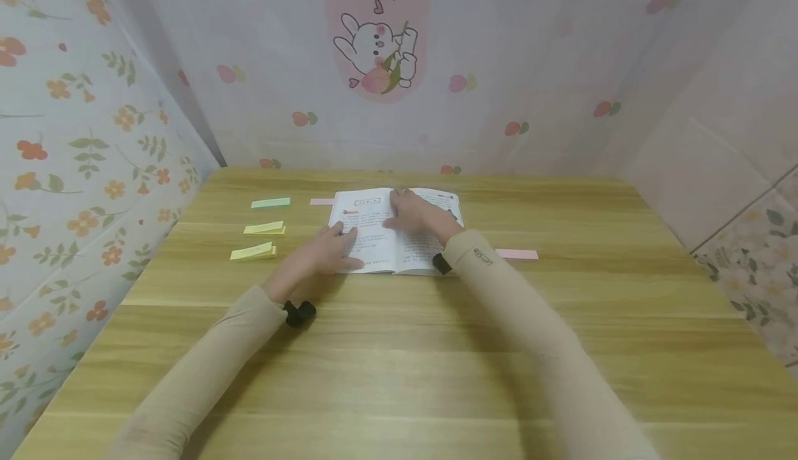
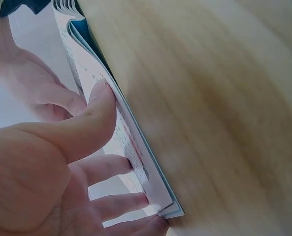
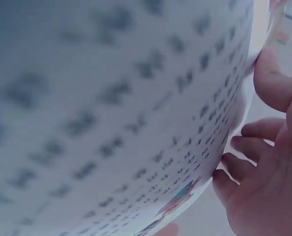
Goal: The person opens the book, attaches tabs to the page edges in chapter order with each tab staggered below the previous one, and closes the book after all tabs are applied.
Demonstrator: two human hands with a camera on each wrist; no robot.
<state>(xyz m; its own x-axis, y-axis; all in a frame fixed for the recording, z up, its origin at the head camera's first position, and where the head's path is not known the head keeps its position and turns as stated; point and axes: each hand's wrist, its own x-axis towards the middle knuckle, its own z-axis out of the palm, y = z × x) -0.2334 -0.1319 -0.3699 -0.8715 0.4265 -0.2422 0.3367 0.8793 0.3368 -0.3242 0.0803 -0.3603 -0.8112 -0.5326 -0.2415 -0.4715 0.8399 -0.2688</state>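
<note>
An open book (image 1: 374, 245) with printed text lies flat on the wooden table (image 1: 399, 349). My left hand (image 1: 333, 249) rests on the lower left part of its left page. In the left wrist view the left hand (image 2: 118, 128) has its thumb (image 2: 99, 98) against the stacked page edges (image 2: 86, 64) and its fingers straight on the paper. My right hand (image 1: 414, 216) is at the book's middle. In the right wrist view a printed page (image 3: 111, 108) bows up close to the camera, with the right hand (image 3: 249, 123) pinching its edge between thumb and curled fingers.
Sticky-note pads lie left of the book: a green one (image 1: 271, 203) and two yellow ones (image 1: 264, 228) (image 1: 253, 252). A pink strip (image 1: 322, 201) sits at the book's upper left, another (image 1: 516, 254) at its right. Patterned walls enclose three sides of the table.
</note>
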